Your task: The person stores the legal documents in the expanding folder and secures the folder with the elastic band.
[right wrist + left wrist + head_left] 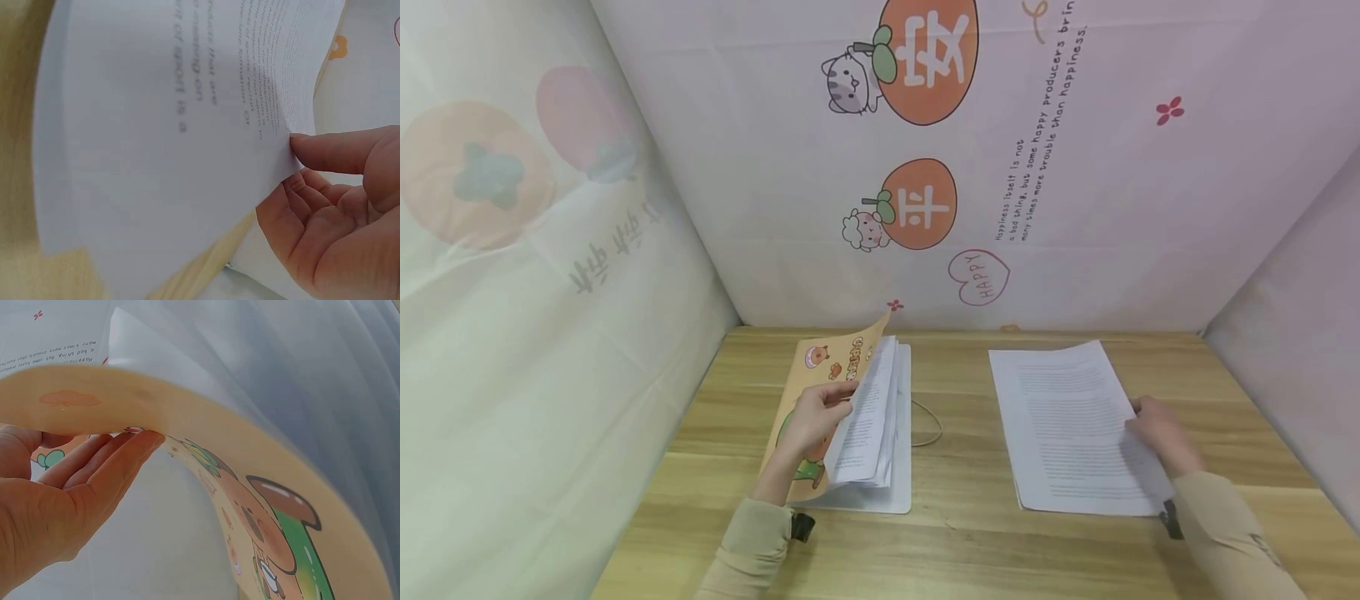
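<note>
We see a capybara-print file folder [901, 493] lying on the worktop [962, 550], its front cover [797, 379] bowed upward. The left hand [820, 408] rests against the free edge of this cover, fingers nearly straight; whether the thumb grips too we cannot tell. Lifted thus, the cover appears to leave a gap through which we see the inner printed pages [865, 433], stacked slightly unevenly within the folder. A thin elastic cord [938, 425] loops out just beside the folder's right edge, presumably its fastening.

Well apart, to the right of the folder, lies a loose stack of printed sheets [1060, 425]. The right hand [337, 212] pinches its edge farther from the folder, thumb above and fingers beneath; we judge that this edge grip leaves most of the text uncovered. Beyond the folder hangs a fruit-patterned cloth backdrop [1075, 283].
</note>
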`<state>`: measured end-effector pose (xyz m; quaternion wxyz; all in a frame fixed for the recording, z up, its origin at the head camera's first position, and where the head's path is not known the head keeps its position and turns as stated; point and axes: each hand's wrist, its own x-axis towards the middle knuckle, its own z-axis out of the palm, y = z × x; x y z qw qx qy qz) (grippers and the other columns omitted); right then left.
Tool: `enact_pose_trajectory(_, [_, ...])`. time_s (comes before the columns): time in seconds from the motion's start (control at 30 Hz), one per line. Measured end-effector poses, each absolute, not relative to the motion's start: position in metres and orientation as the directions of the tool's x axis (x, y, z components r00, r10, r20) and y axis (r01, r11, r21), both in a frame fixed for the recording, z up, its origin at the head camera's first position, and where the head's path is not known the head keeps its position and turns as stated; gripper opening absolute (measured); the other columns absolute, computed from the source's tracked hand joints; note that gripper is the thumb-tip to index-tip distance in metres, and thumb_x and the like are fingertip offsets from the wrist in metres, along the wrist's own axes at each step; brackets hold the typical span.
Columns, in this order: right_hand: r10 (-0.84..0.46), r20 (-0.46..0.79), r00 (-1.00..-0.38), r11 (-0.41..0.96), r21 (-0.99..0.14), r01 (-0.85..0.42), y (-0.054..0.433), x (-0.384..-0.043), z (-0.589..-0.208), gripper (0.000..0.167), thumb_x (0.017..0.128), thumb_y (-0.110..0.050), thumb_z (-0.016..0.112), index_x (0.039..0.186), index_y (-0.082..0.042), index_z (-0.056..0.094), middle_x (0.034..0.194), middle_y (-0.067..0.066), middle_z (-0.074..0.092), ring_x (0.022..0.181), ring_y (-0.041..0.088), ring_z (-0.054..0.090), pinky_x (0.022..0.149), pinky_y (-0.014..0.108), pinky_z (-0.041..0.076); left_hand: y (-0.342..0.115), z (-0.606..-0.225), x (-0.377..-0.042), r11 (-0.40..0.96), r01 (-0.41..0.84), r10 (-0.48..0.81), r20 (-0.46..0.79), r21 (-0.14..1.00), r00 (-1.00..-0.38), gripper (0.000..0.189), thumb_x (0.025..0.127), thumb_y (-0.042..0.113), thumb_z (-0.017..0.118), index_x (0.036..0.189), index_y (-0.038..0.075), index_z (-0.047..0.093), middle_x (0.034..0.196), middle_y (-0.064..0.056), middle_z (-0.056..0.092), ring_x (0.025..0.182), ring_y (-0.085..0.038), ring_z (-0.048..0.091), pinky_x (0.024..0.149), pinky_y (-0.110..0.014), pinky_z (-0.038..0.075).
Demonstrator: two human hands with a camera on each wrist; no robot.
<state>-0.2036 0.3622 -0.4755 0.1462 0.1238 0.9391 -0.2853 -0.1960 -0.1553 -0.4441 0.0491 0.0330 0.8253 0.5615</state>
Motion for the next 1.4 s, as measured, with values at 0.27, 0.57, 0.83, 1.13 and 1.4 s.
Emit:
enact_pose_trajectory(0.27, [0.116, -0.313, -0.943, 0.8, -0.533, 0.276, 0.362, -0.2, -0.469, 0.049, 0.092, -0.007, 0.048, 0.128, 0.025, 0.037, 0.122, 0.046, 0.045, 0.106, 0.054, 0.051, 0.084, 0.055, 0.048, -0.152, -0.443, -0.195, 0.377, 0.0, 0.093, -0.038, 0.926, -0.995, 0.043, 0.089, 0.002, 0.055, 0.131, 0.0, 0.062, 0.131, -0.02, 0.065, 0.121, -0.035, 0.063, 0.098, -0.045, 0.053])
enact_pose_trajectory(0.57, [0.085, -0.294, -0.952, 0.799, -0.55, 0.241, 0.364, -0.201, -0.47, 0.051, 0.094, -0.015, 0.054, 0.128, 0.02, 0.04, 0.126, 0.045, 0.047, 0.107, 0.053, 0.053, 0.084, 0.052, 0.046, -0.156, -0.443, -0.196, 0.367, 0.023, 0.123, -0.024, 0.93, -0.992, 0.042, 0.088, 0.005, 0.056, 0.13, 0.004, 0.064, 0.13, -0.018, 0.067, 0.12, -0.031, 0.065, 0.096, -0.042, 0.055])
enact_pose_trajectory(0.83, [0.019, -0.313, -0.949, 0.731, -0.643, 0.227, 0.363, -0.198, -0.47, 0.051, 0.096, -0.018, 0.053, 0.129, 0.019, 0.041, 0.122, 0.041, 0.053, 0.096, 0.032, 0.06, 0.073, 0.027, 0.041, -0.156, -0.441, -0.196, 0.376, 0.011, 0.112, -0.033, 0.927, -0.993, 0.041, 0.089, 0.006, 0.057, 0.13, 0.005, 0.065, 0.13, -0.017, 0.067, 0.121, -0.031, 0.064, 0.097, -0.042, 0.055])
enact_pose_trajectory(1.13, [0.018, -0.345, -0.938, 0.661, -0.7, 0.27, 0.356, -0.195, -0.469, 0.058, 0.096, -0.017, 0.054, 0.135, 0.02, 0.033, 0.126, 0.043, 0.05, 0.083, 0.012, 0.06, 0.071, 0.026, 0.046, -0.156, -0.438, -0.196, 0.372, 0.002, 0.103, -0.039, 0.928, -0.994, 0.043, 0.089, 0.005, 0.056, 0.131, 0.004, 0.064, 0.131, -0.018, 0.066, 0.121, -0.031, 0.064, 0.098, -0.042, 0.054])
enact_pose_trajectory(1.4, [-0.022, -0.343, -0.939, 0.605, -0.753, 0.261, 0.344, -0.193, -0.467, 0.057, 0.097, -0.015, 0.054, 0.136, 0.021, 0.032, 0.111, 0.033, 0.062, 0.079, 0.009, 0.061, 0.07, 0.027, 0.051, -0.156, -0.438, -0.196, 0.355, -0.001, 0.103, -0.04, 0.935, -0.994, 0.041, 0.089, 0.004, 0.056, 0.13, 0.002, 0.064, 0.13, -0.019, 0.066, 0.119, -0.031, 0.065, 0.097, -0.041, 0.055])
